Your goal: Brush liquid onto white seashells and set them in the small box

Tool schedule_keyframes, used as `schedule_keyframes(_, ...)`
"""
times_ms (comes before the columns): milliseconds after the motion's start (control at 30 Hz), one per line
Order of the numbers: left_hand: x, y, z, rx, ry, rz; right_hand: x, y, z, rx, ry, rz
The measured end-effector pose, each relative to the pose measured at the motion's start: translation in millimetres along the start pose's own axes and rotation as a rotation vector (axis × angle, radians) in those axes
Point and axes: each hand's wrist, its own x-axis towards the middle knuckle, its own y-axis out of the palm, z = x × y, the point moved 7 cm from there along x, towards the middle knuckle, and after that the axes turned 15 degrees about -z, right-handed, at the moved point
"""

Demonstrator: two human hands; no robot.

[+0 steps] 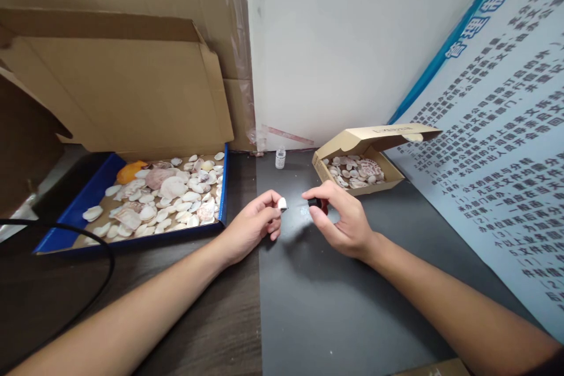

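My left hand [258, 220] is closed, with a small white seashell [282, 203] pinched between thumb and fingertips. A thin dark bit shows at the shell's lower edge; I cannot make out what it is. Across a short gap, my right hand [341, 217] grips a small black cylindrical object [314, 202] between thumb and fingers. Most of that object is hidden by the hand. Both hands are over the grey mat [326, 305]. Behind them a small clear bottle with a white label [280, 158] stands upright.
On the left, a blue-edged cardboard box [226, 185] lies open, full of seashells [174, 188]. A smaller cardboard box [324, 171] at right holds more shells [352, 170] under its raised lid. A black cable [108, 282] curves at left. A printed poster [493, 147] leans at right.
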Motion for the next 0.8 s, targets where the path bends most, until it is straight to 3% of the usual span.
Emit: schedule_keyframes(800,1.2,-0.9,-0.3,-0.07,-0.03,0.007,1.0,-1.1,-0.6,-0.035,0.008,-0.025)
